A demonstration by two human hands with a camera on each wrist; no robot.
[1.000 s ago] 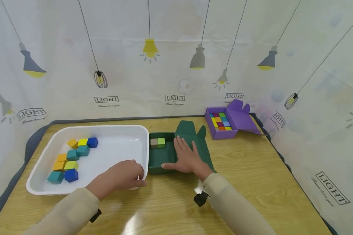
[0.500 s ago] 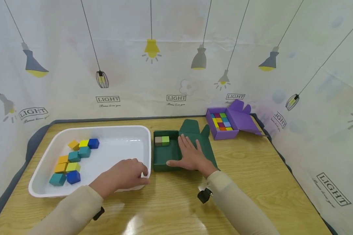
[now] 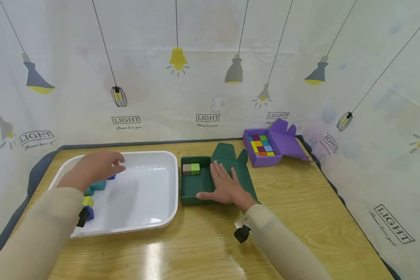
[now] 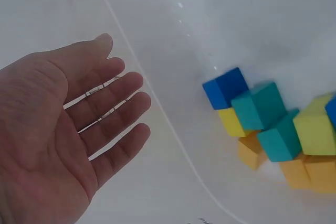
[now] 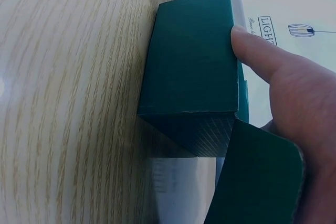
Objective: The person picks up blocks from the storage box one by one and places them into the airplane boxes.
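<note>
My left hand [image 3: 98,166] is above the far left part of the white tray [image 3: 150,186], fingers loosely bent and holding nothing. In the left wrist view, a blue cube [image 4: 226,88], teal cubes [image 4: 260,106], a yellow cube [image 4: 231,121] and orange cubes [image 4: 295,172] lie in the tray, apart from the fingers. The head view hides some of them behind the hand and sleeve. With fingers spread and straight, my right hand [image 3: 225,186] rests on the open green box [image 3: 196,190]; its thumb touches the front wall's top edge. Inside sit a brown cube [image 3: 187,169] and a light green cube [image 3: 195,168].
An open purple box [image 3: 266,160] filled with several coloured cubes stands at the back right of the wooden table [image 3: 301,202]. A printed curtain [image 3: 154,93] with lamp drawings runs behind the table and along its sides.
My left hand has moved left and away from me, from the tray's front right corner to above the cubes. The right hand stays on the green box.
</note>
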